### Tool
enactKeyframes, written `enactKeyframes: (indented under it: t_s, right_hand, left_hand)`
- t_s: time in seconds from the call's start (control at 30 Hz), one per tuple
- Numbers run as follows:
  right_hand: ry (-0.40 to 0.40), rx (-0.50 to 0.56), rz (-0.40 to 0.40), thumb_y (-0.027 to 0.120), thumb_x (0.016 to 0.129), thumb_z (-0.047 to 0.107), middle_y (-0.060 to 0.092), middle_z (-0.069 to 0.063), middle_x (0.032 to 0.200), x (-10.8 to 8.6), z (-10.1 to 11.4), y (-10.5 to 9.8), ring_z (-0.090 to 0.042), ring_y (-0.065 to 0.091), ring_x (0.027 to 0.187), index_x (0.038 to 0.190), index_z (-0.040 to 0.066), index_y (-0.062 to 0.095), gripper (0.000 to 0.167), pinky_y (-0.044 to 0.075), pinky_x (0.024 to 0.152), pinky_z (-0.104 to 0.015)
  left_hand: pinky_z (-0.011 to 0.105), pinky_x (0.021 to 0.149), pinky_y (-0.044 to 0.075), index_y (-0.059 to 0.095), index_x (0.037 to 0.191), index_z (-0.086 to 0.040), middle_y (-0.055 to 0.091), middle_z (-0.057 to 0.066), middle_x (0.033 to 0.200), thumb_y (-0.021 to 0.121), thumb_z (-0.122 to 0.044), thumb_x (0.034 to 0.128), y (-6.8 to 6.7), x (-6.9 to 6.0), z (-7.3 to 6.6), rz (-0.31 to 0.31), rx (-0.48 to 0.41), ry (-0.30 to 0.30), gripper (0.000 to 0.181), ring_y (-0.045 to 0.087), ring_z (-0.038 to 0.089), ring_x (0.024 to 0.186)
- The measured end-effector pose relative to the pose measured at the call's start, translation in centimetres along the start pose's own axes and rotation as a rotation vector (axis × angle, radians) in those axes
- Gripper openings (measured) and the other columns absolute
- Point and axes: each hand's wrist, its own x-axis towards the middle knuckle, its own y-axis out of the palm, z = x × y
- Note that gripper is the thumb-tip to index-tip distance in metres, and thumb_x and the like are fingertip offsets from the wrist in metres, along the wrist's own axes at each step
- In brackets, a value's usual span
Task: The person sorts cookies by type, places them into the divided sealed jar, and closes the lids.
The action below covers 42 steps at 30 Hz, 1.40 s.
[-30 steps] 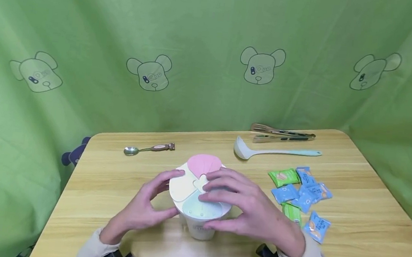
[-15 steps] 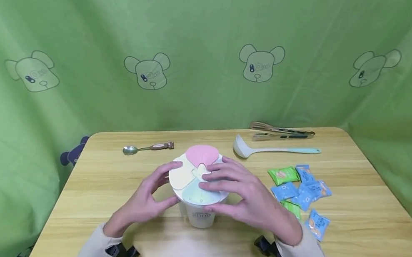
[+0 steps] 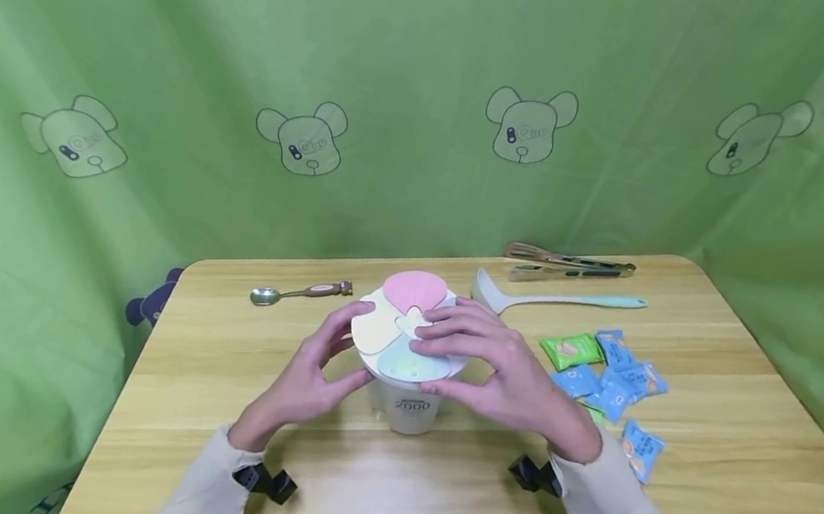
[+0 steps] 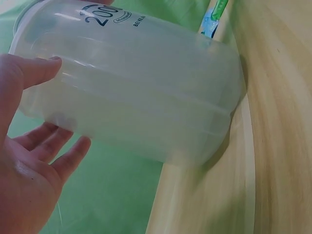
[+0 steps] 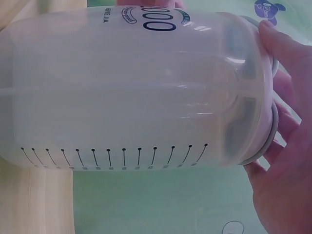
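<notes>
- Container [image 3: 412, 412], translucent, marked "2000", stands upright on the wooden surface [image 3: 734, 492], about midway between its left and right edges; graduation ticks run down one side in your right wrist view.
- Lid [image 3: 400, 331] sits on top, petal-shaped panels in pink, cream and pale blue.
- Your left hand [image 3: 317, 373] grips the container near its rim, thumb on the near wall, fingers curved to the other side.
- Your right hand [image 3: 497, 375] grips the lid, thumb at the rim, other fingers spread over the top.
- Spoon [image 3: 303, 289] lies near the far left corner.
- Tongs [image 3: 584, 272] lie along the far edge, toward the far right corner; the ladle [image 3: 558, 299] lies just in front of them.
- Blue and green packets [image 3: 613, 387] cluster toward the right edge, beyond your right wrist; one blue packet [image 3: 640, 451] lies nearer you.
- Green curtain [image 3: 385, 229] hangs behind the far edge.
</notes>
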Motion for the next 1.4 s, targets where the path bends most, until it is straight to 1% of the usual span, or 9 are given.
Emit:
enactKeyframes:
  t_s: [0.17,0.27,0.4,0.5,0.63,0.77,0.93,1.17,1.4]
  right_hand:
    - [0.023,0.026,-0.006,0.095,0.081,0.008,0.081,-0.003,0.131,0.3,-0.3,-0.2,-0.026,0.068,0.136,0.123,0.016,0.083,0.044,0.027,0.139,-0.032]
    - [0.051,0.054,-0.026,0.092,0.083,0.003,0.082,-0.005,0.127,0.7,-0.6,-0.3,-0.025,0.071,0.130,0.121,0.015,0.083,0.041,0.037,0.134,-0.033]
    - [0.087,0.090,-0.068,0.089,0.086,-0.001,0.084,-0.004,0.116,1.5,-1.1,-0.5,-0.022,0.077,0.115,0.114,0.013,0.086,0.032,0.053,0.115,-0.030]
    - [0.152,0.107,-0.105,0.087,0.088,0.000,0.086,-0.003,0.107,2.5,-1.2,-0.5,-0.017,0.079,0.103,0.108,0.011,0.087,0.023,0.058,0.101,-0.025]
    - [0.259,0.140,-0.181,0.087,0.089,0.002,0.085,-0.005,0.099,3.8,-1.4,-0.5,-0.010,0.072,0.087,0.104,0.009,0.086,0.016,0.058,0.083,-0.022]
    - [0.268,0.141,-0.222,0.088,0.090,0.003,0.084,-0.004,0.093,4.3,-1.7,-0.5,-0.011,0.064,0.077,0.100,0.010,0.085,0.013,0.053,0.071,-0.022]
    - [0.254,0.121,-0.188,0.086,0.092,0.004,0.083,-0.001,0.093,4.4,-1.5,-0.6,-0.012,0.064,0.077,0.101,0.011,0.085,0.012,0.053,0.072,-0.023]
    - [0.238,0.081,-0.125,0.083,0.095,0.007,0.082,-0.001,0.106,4.2,-0.1,-1.2,-0.012,0.067,0.088,0.113,0.011,0.082,0.018,0.056,0.077,-0.022]
    - [0.165,0.060,-0.169,0.082,0.091,-0.003,0.081,-0.009,0.114,3.2,0.7,-2.8,-0.014,0.072,0.100,0.117,0.003,0.079,0.027,0.062,0.086,-0.023]
  left_hand:
    - [0.040,0.126,0.050,0.042,0.163,-0.013,0.045,0.015,0.170,0.081,0.008,0.0883,0.1,0.1,0.0,-0.008,-0.008,-0.004,0.087,0.052,0.038,0.152]
    - [0.040,0.127,0.049,0.042,0.163,-0.012,0.045,0.015,0.170,0.081,0.009,0.0878,0.2,0.1,0.1,-0.011,-0.015,-0.009,0.088,0.051,0.037,0.153]
    - [0.040,0.127,0.049,0.042,0.162,-0.010,0.045,0.016,0.169,0.081,0.009,0.0876,0.4,0.1,0.0,-0.008,-0.024,-0.008,0.087,0.052,0.036,0.152]
    - [0.041,0.126,0.049,0.042,0.162,-0.010,0.046,0.016,0.168,0.082,0.008,0.0878,0.4,0.0,-0.1,0.001,-0.025,-0.012,0.086,0.054,0.032,0.151]
    - [0.043,0.127,0.049,0.041,0.162,-0.010,0.046,0.015,0.168,0.082,0.009,0.0876,0.2,0.1,-0.2,0.019,-0.024,-0.019,0.087,0.054,0.031,0.150]
    - [0.047,0.127,0.049,0.040,0.161,-0.010,0.045,0.016,0.169,0.081,0.010,0.0868,0.0,0.2,-0.3,0.036,-0.018,-0.025,0.087,0.053,0.036,0.151]
    - [0.052,0.125,0.050,0.040,0.161,-0.011,0.044,0.016,0.169,0.082,0.009,0.0866,-0.1,0.2,-0.4,0.041,-0.006,-0.032,0.088,0.053,0.040,0.151]
    - [0.055,0.125,0.049,0.038,0.162,-0.012,0.042,0.016,0.170,0.082,0.007,0.0887,0.0,0.3,-0.5,0.052,-0.005,-0.046,0.088,0.053,0.040,0.151]
    - [0.056,0.124,0.050,0.037,0.163,-0.010,0.041,0.017,0.171,0.081,0.007,0.0888,-0.1,0.4,-0.7,0.061,-0.003,-0.057,0.088,0.054,0.041,0.149]
